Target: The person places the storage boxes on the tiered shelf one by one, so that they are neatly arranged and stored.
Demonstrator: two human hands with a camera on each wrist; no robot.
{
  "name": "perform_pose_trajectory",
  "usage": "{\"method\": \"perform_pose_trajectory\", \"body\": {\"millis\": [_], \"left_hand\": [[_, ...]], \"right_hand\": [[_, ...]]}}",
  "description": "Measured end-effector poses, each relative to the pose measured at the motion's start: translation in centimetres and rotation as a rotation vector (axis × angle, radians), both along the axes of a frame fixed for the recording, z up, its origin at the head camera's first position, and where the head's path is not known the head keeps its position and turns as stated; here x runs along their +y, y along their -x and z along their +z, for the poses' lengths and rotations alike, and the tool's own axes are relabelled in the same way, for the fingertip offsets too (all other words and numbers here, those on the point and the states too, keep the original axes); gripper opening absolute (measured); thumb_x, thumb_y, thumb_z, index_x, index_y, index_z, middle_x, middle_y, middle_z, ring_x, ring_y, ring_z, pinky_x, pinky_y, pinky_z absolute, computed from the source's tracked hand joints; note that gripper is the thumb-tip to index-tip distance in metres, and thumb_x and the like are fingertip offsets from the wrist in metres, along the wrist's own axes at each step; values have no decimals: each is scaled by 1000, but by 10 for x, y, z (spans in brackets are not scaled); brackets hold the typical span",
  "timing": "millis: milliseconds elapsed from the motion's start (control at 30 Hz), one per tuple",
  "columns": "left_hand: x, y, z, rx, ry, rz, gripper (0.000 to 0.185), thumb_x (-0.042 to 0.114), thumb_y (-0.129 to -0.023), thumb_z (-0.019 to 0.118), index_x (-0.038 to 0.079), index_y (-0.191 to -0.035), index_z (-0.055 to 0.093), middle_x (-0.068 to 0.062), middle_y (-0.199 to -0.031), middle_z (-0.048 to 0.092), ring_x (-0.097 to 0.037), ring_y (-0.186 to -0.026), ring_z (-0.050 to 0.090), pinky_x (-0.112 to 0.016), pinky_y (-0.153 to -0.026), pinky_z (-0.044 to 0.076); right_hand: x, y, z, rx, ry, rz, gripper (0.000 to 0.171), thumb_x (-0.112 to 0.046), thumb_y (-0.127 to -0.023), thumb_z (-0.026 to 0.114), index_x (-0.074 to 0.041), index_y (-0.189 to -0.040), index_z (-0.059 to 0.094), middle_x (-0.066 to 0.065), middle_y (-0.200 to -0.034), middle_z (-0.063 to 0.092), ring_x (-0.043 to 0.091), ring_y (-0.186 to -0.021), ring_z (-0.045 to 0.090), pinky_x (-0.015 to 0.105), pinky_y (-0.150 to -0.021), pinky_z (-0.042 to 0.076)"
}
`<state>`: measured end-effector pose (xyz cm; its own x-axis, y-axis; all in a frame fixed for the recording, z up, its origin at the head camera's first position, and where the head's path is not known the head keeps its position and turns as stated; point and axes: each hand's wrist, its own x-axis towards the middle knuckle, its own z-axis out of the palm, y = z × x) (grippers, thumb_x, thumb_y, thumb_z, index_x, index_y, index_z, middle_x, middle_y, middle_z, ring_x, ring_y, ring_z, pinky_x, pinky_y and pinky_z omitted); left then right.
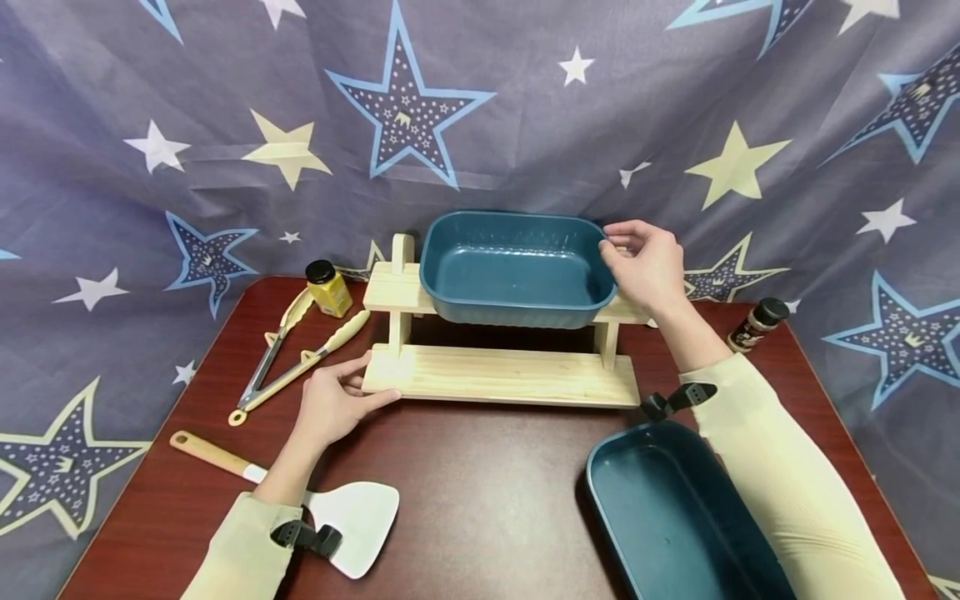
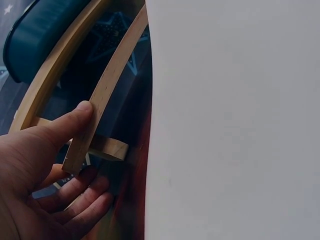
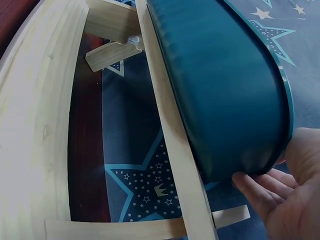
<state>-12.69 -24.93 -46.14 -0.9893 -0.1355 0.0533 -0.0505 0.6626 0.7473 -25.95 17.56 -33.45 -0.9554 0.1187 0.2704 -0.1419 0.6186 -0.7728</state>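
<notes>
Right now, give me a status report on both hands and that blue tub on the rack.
Left hand grips wooden rack at its lower left corner. Right hand holds blue tub by its right rim, tub seated on rack's top. Nothing in the way.

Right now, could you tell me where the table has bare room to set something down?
Bare wood lies between the wooden rack, the white spatula and the second teal basin. The left side is crowded by tongs and a yellow jar.

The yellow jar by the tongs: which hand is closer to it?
Left. The left hand holds the wooden rack's bottom corner, just below the yellow jar. The right hand grips the blue tub, far across.
</notes>
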Motion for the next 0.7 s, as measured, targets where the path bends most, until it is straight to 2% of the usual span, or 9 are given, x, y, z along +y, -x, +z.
{"method": "perform_pose_trajectory", "body": {"millis": [300,467,600,700], "left_hand": [[0,-1,0,-5,5,-4,82,39,-75,99,4,-143,67,-16,-95,82,-16,-78,77,-18,-65,53],[0,0,1,-7,3,-3,82,38,-76,99,4,-143,67,-16,-95,82,-16,-78,77,-18,-65,53],[0,0,1,-9,4,0,82,38,-76,99,4,-143,67,-16,-95,82,-15,-78,76,-18,-65,53],[0,0,1,-10,6,-4,83,39,-76,98,5,-144,66,-16,-95,82,-14,-77,75,-18,-65,53]], "right_hand": [[1,1,-2,3,1,0,24,-24,-99,72,-11,-119,80,14,-110,82,-14,-75,63,8,-74,49],[0,0,-1,1,6,-9,25,-25,-99,72,-11,-119,79,12,-111,82,-7,-80,69,9,-74,50],[1,-3,5,-12,-14,-21,28,-29,-100,69,-12,-120,79,10,-112,83,1,-87,74,10,-74,50],[6,-10,15,-26,-13,-9,31,-30,-101,68,-11,-122,78,12,-113,82,1,-83,76,11,-72,53]]}}
